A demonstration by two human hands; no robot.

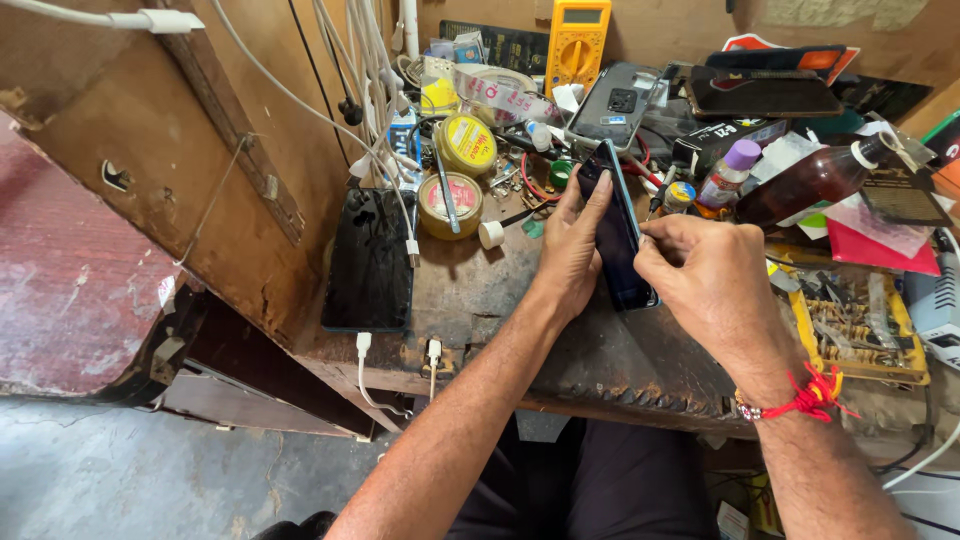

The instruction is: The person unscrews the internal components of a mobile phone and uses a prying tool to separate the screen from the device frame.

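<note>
At counter (600, 370) centre, the left hand (568, 250) grips the dark phone (618, 235) on edge; the right hand (705, 285), at 3 o'clock, pinches its rim. Best practice: steady support, light prying along the seam.

Left hand (568, 243) and right hand (705, 277) grip dark phone (617, 235) edge-up over cluttered wooden bench (480, 290).
</note>
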